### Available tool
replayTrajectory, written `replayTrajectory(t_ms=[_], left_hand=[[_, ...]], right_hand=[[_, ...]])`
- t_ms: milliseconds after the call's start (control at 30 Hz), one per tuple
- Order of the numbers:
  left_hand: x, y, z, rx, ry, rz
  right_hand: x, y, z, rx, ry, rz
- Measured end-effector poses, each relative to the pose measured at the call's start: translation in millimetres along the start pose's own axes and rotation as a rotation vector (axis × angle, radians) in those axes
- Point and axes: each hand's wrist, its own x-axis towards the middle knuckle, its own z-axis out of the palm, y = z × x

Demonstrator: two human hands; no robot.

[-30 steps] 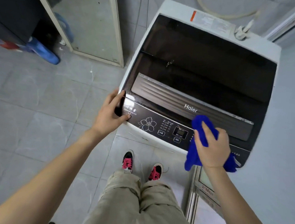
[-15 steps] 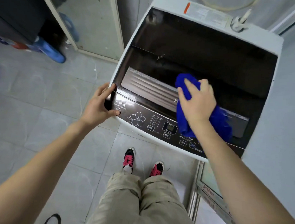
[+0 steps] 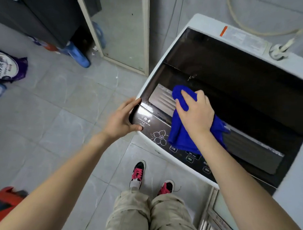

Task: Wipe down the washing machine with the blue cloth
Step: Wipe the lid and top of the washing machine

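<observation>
- Presses the blue cloth [image 3: 178, 133] onto the washing machine [image 3: 194, 21] at the near-left end of the dark lid, over the ribbed grey strip [image 3: 162, 98].
- Grips that cloth with the right hand [image 3: 196, 115]: fingers laid over the bunched top, thumb tucked into a fold, loose end trailing from under the palm across the control panel [image 3: 147, 120].
- Clasps the machine's front-left corner with the left hand [image 3: 120, 121], thumb on the panel face, fingers curled round the edge.
</observation>
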Motion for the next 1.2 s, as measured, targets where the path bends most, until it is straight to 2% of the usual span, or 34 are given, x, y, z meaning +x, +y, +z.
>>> replayTrajectory(t_ms=[67,100,233,300,367,467,567,667,767,900,933,1067,1200], left_hand=[[-2,0,1,-0.076,0.002,-0.007],[-4,0,2,-0.125,-0.002,-0.034],[-11,-9,0,-0.274,-0.014,-0.112],[-11,-16,-1,-0.302,-0.03,-0.125],[-9,-22,-2,-0.318,-0.041,-0.129],[-6,-30,-2,-0.321,-0.066,-0.129],[-4,-33,-1,-0.34,-0.047,-0.109],[-3,-33,-4,-0.366,-0.065,-0.094],[-3,-29,-7,-0.362,-0.09,-0.097],[-2,-26,-10,-0.33,-0.086,-0.094],[0,-26,-11,-0.32,-0.097,-0.085],[3,-33,-14,-0.289,-0.134,-0.075],[5,-36,-14,-0.291,-0.124,-0.072]], right_hand=[[27,-21,7,0.01,-0.026,-0.003],[26,-29,10,0.021,-0.028,-0.078],[-36,-29,12,0.026,-0.167,-0.658],[-38,-18,11,0.047,-0.213,-0.742],[-8,-16,18,0.036,-0.152,-0.649],[61,-18,27,0.097,-0.014,-0.32],[104,-13,32,0.098,-0.008,-0.063],[108,-19,28,0.032,-0.021,-0.025],[90,-33,17,0.078,-0.057,0.08],[62,-35,6,0.012,-0.141,-0.124],[65,-24,3,0.01,-0.136,-0.085],[67,24,-12,0.087,-0.004,0.327],[42,46,-24,0.052,0.07,0.463]])
